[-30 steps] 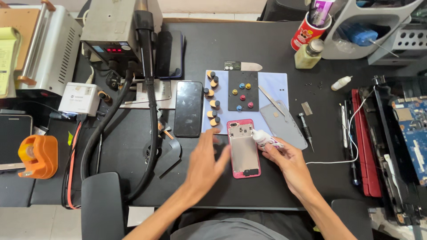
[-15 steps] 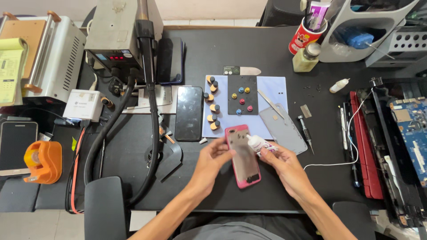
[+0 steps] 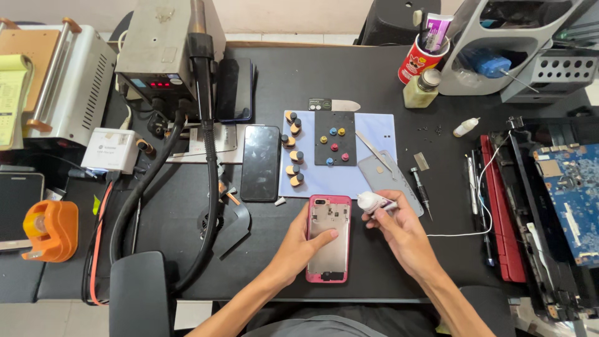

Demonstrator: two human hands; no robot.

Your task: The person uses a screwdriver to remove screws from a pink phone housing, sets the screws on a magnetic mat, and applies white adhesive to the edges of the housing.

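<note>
Your left hand [image 3: 298,244] lies on the pink phone frame [image 3: 328,239], thumb across its bare grey inside and fingers curled round its left edge, pinning it flat on the black desk [image 3: 374,75] just below the pale blue work mat [image 3: 374,181]. The frame is open, back shell up, with a camera cut-out at its top left corner and a glossy pink rim all round. Your right hand [image 3: 399,228] pinches a small white tube [image 3: 374,201] between thumb and fingertips, its nozzle toward the frame's top right corner; whether it touches is unclear.
</note>
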